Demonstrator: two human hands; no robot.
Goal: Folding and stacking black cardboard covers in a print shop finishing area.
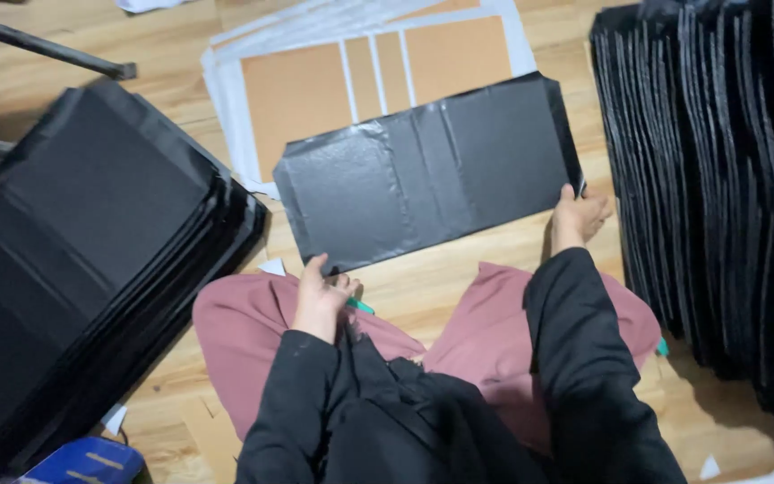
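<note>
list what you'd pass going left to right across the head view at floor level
stack of black covers → left hand → black sheet → right hand → upright row of black covers

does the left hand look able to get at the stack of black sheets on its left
Probably yes: the left hand rests at the black cover's near edge, and bare floor separates it from the black stack.

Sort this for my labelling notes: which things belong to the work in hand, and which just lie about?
In hand:
- flat black wrapped cover sheet, gripped by left hand and right hand
- brown cardboard panels on white sheets

Lying about:
- black cover stacks
- blue packet
</note>
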